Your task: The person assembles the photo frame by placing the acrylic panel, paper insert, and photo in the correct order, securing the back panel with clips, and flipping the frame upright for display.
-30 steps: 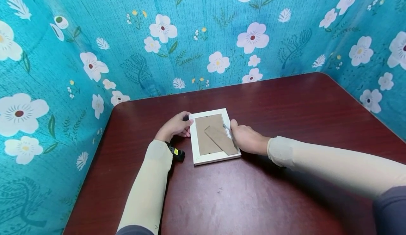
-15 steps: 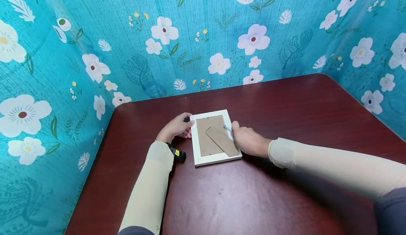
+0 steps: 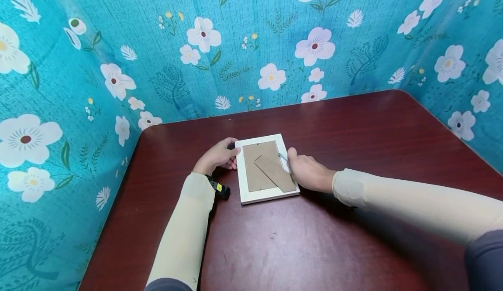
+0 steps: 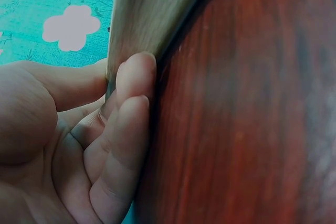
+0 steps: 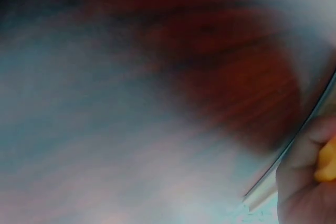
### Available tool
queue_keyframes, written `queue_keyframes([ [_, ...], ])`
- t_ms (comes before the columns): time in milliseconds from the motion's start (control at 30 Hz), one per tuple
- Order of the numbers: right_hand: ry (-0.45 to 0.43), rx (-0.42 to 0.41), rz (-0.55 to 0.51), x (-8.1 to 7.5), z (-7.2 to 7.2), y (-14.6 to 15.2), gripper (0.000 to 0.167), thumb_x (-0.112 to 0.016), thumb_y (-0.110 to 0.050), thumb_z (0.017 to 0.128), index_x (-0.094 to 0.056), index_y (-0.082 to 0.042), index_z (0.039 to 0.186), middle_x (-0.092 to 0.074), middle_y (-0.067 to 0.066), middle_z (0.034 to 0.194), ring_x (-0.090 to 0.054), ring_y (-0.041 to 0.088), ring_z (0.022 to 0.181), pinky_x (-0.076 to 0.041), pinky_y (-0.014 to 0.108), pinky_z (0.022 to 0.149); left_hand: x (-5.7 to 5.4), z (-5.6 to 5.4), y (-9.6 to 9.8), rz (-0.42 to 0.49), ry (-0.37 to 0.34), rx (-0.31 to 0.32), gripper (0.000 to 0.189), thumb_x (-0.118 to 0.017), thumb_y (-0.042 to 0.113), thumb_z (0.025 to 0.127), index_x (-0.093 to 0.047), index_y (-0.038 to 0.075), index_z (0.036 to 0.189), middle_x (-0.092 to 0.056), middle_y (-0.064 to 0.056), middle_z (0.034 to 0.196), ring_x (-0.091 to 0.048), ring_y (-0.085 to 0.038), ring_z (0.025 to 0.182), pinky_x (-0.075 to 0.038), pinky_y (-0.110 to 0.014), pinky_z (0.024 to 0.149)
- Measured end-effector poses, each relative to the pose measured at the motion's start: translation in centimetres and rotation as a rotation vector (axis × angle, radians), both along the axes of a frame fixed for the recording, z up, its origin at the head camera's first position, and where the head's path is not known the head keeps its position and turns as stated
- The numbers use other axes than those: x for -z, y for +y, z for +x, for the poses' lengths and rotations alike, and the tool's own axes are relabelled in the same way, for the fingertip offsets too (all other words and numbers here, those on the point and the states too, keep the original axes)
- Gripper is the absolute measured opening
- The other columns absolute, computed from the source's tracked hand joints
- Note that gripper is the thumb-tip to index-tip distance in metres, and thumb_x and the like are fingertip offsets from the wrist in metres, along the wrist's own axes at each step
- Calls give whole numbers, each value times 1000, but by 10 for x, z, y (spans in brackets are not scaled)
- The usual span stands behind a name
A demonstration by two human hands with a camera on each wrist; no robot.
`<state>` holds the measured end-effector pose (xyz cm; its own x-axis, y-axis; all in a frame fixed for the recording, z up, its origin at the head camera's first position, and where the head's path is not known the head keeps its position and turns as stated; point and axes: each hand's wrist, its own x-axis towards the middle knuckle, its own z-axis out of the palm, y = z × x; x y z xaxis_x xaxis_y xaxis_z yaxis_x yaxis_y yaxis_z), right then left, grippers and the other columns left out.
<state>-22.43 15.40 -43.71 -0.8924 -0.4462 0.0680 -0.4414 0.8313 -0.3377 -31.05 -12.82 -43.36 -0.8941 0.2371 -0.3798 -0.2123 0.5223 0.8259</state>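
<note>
The frame [image 3: 242, 177] is laid back-up on the table [image 3: 353, 129], its stand [image 3: 275, 173] slanted across the backing [image 3: 250, 173]. Its left edge is pinched by the left hand [image 3: 219, 156]. At its right edge, a yellow-handled tool [image 5: 327, 164] is gripped in the right hand [image 3: 311, 173], metal end toward the backing. Behind, floral cloth [image 3: 235, 55] is hung.

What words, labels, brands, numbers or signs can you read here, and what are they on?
No text is readable in any view.
Yellow patch on the black wrist device: too small to tell whether it bears writing.
Faint corner mark on the white frame: too small to make out.
Small sleeve mark on the left sleeve: also unreadable.
Yellow handle in the right hand: no lettering shows.
</note>
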Motion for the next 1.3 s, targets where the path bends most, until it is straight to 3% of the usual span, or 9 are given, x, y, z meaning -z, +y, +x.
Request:
queue_keyframes([
  [200,23,-45,19,-1,-3,1,21,-48,0,90,-29,-8,96,-50,4,63,-51,21,52,-46,36,51,-3,2,2,4,6,8,38,-54,22,102,-40,13,136,-62,-17,79,-63,-23,59,-56,-34,61],
  [467,-2,-67,56,-8,-6,-3,12,-42,-4,95,-31,-7,97,-50,4,63,-51,22,52,-46,36,52,-6,2,2,-1,3,15,39,-52,21,103,-39,12,138,-61,-16,78,-63,-22,58,-56,-33,61],
  [600,6,-62,70,-9,-6,-4,17,-45,-1,91,-31,-7,96,-49,4,60,-51,23,50,-46,37,50,-6,2,2,-3,5,13,39,-53,22,102,-39,12,137,-62,-16,79,-63,-23,59,-56,-34,61],
  [1067,2,-42,68,-5,-3,-2,22,-46,3,88,-28,-7,95,-48,5,61,-51,23,51,-46,37,51,1,1,1,5,2,14,38,-53,23,102,-41,13,136,-61,-16,80,-63,-24,60,-56,-34,61],
  [1300,54,-10,-10,-2,-8,-2,18,-45,-6,99,-28,-6,90,-48,5,58,-51,21,50,-45,37,48,1,-1,0,14,5,26,36,-53,23,102,-41,13,135,-61,-17,79,-63,-24,59,-55,-34,60],
])
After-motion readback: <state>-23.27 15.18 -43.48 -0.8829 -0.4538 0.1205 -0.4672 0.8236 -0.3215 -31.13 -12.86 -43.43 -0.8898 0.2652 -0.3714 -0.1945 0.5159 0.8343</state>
